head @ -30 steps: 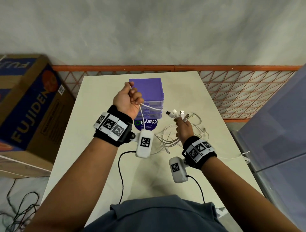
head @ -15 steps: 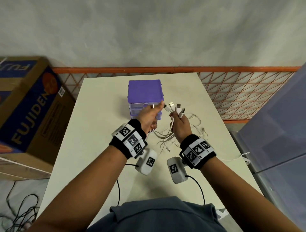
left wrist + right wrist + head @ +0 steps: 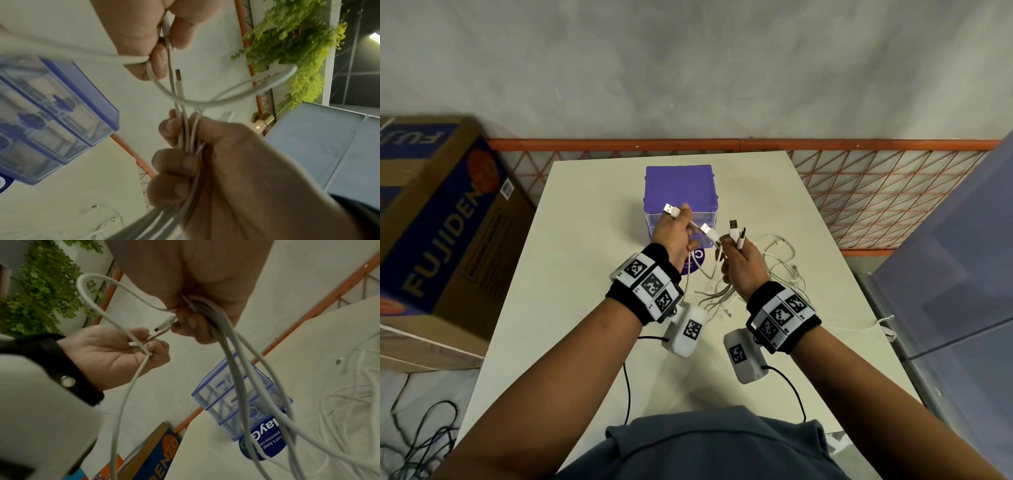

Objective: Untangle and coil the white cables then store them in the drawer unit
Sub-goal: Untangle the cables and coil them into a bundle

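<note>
L hand (image 3: 674,236) pinches 2 plugs | R hand (image 3: 739,263) grips white cables (image 3: 777,270) | untangling early | none coiled | drawer unit (image 3: 681,192) shut

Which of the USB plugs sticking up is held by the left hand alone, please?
The USB plug farthest left, in front of the purple drawer unit. It pokes up from the left hand; the others cluster by the right hand.
</note>
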Tool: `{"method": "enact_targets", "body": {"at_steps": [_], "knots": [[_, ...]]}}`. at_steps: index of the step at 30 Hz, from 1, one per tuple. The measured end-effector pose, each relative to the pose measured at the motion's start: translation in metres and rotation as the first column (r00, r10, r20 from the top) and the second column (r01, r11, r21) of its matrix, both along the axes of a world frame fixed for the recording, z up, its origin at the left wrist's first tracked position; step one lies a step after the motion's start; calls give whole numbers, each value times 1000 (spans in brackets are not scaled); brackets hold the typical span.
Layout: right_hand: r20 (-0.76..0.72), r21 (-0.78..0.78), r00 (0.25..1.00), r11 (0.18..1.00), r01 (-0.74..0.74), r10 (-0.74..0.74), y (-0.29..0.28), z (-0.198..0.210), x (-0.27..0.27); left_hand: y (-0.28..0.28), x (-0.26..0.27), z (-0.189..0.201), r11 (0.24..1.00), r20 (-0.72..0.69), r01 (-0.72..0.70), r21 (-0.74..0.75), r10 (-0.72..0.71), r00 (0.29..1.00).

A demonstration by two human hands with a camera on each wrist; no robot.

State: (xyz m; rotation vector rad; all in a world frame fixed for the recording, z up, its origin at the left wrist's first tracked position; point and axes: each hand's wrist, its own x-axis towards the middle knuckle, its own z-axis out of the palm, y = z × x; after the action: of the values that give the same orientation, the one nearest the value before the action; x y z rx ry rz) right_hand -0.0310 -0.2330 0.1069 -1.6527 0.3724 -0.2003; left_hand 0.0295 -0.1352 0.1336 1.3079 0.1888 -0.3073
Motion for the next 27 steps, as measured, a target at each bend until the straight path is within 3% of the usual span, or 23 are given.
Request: {"method": "enact_targets", "body": {"at_steps": [7, 11, 16, 22, 27], "knots": [[-12, 91, 1000, 996, 2, -1, 4, 3, 0, 3, 3, 2, 999, -33, -42, -7, 42, 999], [-26, 73, 999, 997, -17, 19, -1, 0, 4, 11, 10, 5, 989, -62, -97, -114, 90, 994], [-111, -13, 985, 991, 134, -134, -25, -24, 9, 27, 24, 13, 961, -51, -222, -163, 216, 975], [-181, -23, 975, 992, 125, -127, -36, -36, 6, 34, 26, 12, 964, -54, -161, -211, 153, 987], [-142, 141, 990, 990, 9, 11, -21, -29, 3, 28, 13, 9, 985, -54, -23, -172, 14, 998]]}}
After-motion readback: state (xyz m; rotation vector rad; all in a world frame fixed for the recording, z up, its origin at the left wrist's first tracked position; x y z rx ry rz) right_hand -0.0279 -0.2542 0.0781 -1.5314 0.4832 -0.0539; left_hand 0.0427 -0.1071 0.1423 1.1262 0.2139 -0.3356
